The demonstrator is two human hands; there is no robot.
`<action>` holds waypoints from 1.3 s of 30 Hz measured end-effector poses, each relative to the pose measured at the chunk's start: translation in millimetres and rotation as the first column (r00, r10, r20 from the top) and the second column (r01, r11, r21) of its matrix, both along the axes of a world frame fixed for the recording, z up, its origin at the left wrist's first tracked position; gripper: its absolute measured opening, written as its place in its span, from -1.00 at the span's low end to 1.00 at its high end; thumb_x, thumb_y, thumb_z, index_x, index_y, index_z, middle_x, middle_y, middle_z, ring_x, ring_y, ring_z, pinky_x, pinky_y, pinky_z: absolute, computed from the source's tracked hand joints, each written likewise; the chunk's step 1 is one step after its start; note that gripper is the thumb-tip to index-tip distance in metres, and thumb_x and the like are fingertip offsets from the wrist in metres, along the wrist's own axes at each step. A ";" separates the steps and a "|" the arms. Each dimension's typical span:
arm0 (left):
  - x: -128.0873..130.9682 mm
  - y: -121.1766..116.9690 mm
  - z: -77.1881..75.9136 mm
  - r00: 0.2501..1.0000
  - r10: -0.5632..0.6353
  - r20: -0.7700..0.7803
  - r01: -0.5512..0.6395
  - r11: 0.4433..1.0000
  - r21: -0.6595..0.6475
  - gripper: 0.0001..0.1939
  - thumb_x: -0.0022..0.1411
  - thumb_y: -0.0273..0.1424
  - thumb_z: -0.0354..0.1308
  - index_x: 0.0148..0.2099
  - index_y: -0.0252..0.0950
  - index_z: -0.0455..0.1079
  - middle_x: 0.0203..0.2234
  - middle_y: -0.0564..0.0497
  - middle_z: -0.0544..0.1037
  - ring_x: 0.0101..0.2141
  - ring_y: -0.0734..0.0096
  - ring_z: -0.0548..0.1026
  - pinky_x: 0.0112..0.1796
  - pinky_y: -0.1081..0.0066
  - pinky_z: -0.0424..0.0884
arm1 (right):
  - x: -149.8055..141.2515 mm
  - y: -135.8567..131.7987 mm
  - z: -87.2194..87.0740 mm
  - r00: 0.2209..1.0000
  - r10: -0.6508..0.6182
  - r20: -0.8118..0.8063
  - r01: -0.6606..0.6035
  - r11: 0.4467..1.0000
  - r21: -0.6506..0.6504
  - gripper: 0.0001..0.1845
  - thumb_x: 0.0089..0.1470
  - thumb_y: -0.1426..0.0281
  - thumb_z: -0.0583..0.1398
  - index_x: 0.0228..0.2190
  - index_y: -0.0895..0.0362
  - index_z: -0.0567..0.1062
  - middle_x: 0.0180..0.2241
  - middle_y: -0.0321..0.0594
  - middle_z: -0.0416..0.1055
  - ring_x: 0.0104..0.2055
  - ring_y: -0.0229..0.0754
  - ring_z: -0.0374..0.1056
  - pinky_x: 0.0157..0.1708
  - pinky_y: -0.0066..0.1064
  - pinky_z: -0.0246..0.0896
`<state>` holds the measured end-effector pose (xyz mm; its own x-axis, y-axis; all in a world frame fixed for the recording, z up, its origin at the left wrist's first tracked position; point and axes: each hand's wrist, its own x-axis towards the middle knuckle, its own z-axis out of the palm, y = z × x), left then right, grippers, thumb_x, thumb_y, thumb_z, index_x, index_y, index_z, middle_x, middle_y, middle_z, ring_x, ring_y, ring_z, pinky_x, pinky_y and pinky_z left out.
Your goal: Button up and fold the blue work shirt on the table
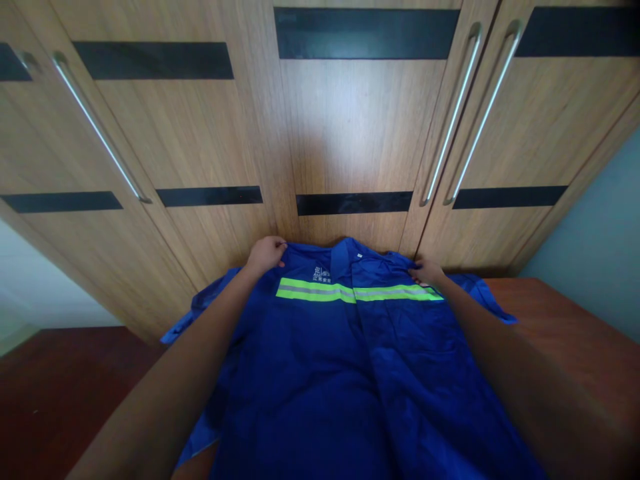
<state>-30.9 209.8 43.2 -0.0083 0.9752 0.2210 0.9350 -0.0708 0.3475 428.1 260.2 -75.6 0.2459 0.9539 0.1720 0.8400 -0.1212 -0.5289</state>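
Observation:
A blue work jacket [320, 373] with a yellow-green reflective stripe [350, 291] across the chest lies spread flat, front side up, collar away from me. My left hand [266, 253] is closed on the jacket's left shoulder near the collar. My right hand [427, 272] pinches the right shoulder at the stripe's end. Both forearms reach out over the jacket's sides.
The jacket lies on a dark reddish-brown wooden surface [560, 333]. Right behind it stands a wooden wardrobe [350, 133] with black bands and long metal handles [453, 113]. A pale wall [600, 253] is at the right.

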 end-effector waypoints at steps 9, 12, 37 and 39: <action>-4.2 -10.2 -16.5 0.989 0.077 0.128 -0.110 0.955 0.275 -0.69 0.27 -0.29 -0.02 -0.15 -0.28 0.51 -0.35 -0.05 0.63 -0.32 0.29 0.59 -0.26 0.39 0.45 | 14.7 -13.7 31.0 0.981 -0.158 -0.113 0.188 0.919 0.347 -0.65 0.09 0.25 0.08 -0.23 0.20 0.54 -0.33 -0.04 0.55 -0.23 0.01 0.47 -0.21 -0.23 0.34; 2.5 -7.3 -7.7 0.985 0.109 0.133 -0.155 0.898 0.411 -0.61 0.32 -0.27 -0.10 -0.03 -0.32 0.46 -0.17 -0.12 0.59 -0.14 0.20 0.53 -0.11 0.29 0.40 | 22.3 -14.1 50.1 0.975 -0.185 -0.125 0.222 0.870 0.441 -0.59 0.13 0.28 0.01 -0.11 0.22 0.48 -0.23 0.00 0.53 -0.16 0.04 0.44 -0.13 -0.17 0.29; -36.4 -11.9 -41.8 0.924 0.141 -0.356 -0.145 0.989 0.016 -0.56 0.14 -0.18 0.06 0.04 -0.20 0.40 0.02 -0.19 0.46 0.07 -0.12 0.31 0.01 -0.01 0.24 | 126.5 -65.9 -11.5 0.876 -0.466 0.126 0.475 0.878 -0.059 -0.42 -0.06 0.23 0.23 -0.08 0.41 0.42 -0.05 0.51 0.32 0.09 0.46 0.22 -0.14 0.15 0.24; -52.0 -11.2 -42.4 0.915 0.187 -0.357 -0.207 0.978 -0.018 -0.46 0.12 -0.13 0.08 0.10 -0.28 0.34 0.06 -0.31 0.41 0.09 -0.27 0.27 -0.01 -0.17 0.20 | 134.2 -62.4 -13.0 0.897 -0.432 0.097 0.441 0.892 -0.098 -0.52 -0.12 0.24 0.29 -0.23 0.37 0.51 -0.18 0.42 0.42 0.00 0.41 0.32 -0.19 0.04 0.30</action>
<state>-82.9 198.6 0.8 -0.1333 0.9723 0.1920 0.9905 0.1373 -0.0075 562.3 197.9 -88.6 0.6334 0.7673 0.1004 0.7228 -0.5403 -0.4308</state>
